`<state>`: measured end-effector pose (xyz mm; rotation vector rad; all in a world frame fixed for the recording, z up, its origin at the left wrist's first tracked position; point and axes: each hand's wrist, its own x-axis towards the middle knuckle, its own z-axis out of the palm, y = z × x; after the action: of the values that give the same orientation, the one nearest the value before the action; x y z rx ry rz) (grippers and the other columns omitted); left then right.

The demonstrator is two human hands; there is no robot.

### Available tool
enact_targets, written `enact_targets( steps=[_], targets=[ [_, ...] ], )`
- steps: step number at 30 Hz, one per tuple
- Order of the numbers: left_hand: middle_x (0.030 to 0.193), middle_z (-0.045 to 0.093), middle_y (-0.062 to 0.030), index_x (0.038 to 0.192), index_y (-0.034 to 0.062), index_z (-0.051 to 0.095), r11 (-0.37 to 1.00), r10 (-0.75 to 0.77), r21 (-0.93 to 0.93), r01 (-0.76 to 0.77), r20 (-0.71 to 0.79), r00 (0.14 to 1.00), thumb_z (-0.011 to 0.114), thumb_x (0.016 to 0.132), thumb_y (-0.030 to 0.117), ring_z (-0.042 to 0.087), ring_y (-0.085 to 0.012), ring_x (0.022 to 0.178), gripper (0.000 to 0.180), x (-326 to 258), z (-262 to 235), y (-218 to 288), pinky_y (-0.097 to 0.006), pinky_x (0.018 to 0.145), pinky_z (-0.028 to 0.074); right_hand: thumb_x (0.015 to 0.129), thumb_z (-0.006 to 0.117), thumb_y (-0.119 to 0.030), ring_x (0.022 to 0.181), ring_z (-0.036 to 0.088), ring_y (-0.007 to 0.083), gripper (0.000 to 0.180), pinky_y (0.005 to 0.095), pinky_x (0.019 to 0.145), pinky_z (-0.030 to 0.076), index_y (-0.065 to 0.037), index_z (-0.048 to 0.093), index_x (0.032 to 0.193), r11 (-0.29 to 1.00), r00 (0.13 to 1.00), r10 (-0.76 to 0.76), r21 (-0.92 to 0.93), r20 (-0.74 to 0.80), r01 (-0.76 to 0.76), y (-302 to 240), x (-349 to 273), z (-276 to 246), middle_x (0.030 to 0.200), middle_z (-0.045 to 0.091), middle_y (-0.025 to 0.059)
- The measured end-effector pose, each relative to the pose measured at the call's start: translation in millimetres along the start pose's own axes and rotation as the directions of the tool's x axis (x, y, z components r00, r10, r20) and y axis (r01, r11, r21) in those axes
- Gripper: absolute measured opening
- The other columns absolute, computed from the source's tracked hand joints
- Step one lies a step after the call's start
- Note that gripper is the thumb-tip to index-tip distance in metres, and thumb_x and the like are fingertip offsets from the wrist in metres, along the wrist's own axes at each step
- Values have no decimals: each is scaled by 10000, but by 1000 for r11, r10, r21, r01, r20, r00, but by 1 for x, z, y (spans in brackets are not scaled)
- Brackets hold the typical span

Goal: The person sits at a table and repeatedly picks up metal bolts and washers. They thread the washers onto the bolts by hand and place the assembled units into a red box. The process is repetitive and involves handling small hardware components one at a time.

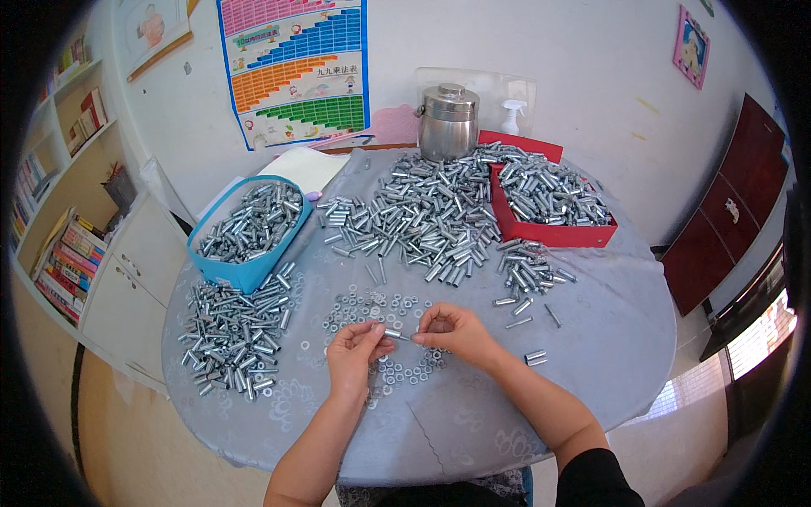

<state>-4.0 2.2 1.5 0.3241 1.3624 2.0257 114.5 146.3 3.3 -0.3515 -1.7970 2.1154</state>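
Observation:
Over the middle of the table, my left hand (351, 353) grips a short shiny metal sleeve (391, 333) between thumb and fingers. A thin rod-like end points out of the sleeve to the right. There the fingertips of my right hand (457, 332) are pinched together, on the rod's end or on a small part I cannot make out. Loose nuts and washers (412, 373) lie scattered on the grey cloth under and around both hands.
A large heap of metal sleeves (414, 211) covers the far side, beside a red box (583, 238) full of them. At left stand a blue basket (245, 275) of metal parts and a pile of bolts with sleeves (228, 338). A steel pot (449, 127) stands at the back.

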Motion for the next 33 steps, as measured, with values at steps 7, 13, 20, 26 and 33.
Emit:
enact_targets(
  steps=[7, 13, 20, 26, 33],
  targets=[
    [772, 601, -94, 874, 3, 557, 986, -119, -113, 119, 6, 993, 623, 800, 85, 606, -171, 678, 129, -1, 0, 1, -288, 609, 545, 765, 661, -51, 769, 548, 68, 142, 202, 674, 444, -22, 583, 879, 1000, 999, 20, 2, -43, -20, 1, -4, 5, 843, 589, 3],
    [802, 613, -117, 868, 0, 556, 982, -172, -69, 176, 54, 984, 623, 805, 116, 606, -174, 684, 148, -2, 0, 5, -278, 618, 540, 770, 650, -86, 745, 553, 96, 153, 227, 660, 444, -13, 628, 902, 886, 960, -273, -406, -66, 223, -9, -7, 13, 841, 606, 37],
    [830, 620, -129, 885, 0, 561, 982, -171, -74, 174, 43, 984, 624, 803, 112, 605, -167, 696, 152, 0, -3, 0, -265, 624, 534, 749, 659, -127, 733, 574, 154, 167, 263, 656, 452, -30, 636, 883, 858, 971, -205, -501, -124, 117, -12, -6, 12, 799, 619, 64],
    [842, 622, -135, 882, 3, 566, 981, -159, -99, 164, 57, 986, 617, 807, 103, 604, -162, 694, 135, 1, -4, 1, -266, 624, 536, 673, 707, -205, 701, 565, 236, 175, 332, 625, 439, -59, 633, 733, 409, 950, -304, -890, 73, 199, -2, -8, -6, 727, 606, 67],
    [840, 621, -139, 877, 0, 557, 980, -165, -97, 171, 71, 984, 612, 810, 97, 605, -165, 691, 130, 0, -3, 1, -276, 624, 542, 688, 702, -194, 676, 557, 200, 168, 305, 607, 434, -58, 632, 759, 496, 968, -251, -858, 6, 134, -4, -9, -1, 723, 606, 57]
  ],
)
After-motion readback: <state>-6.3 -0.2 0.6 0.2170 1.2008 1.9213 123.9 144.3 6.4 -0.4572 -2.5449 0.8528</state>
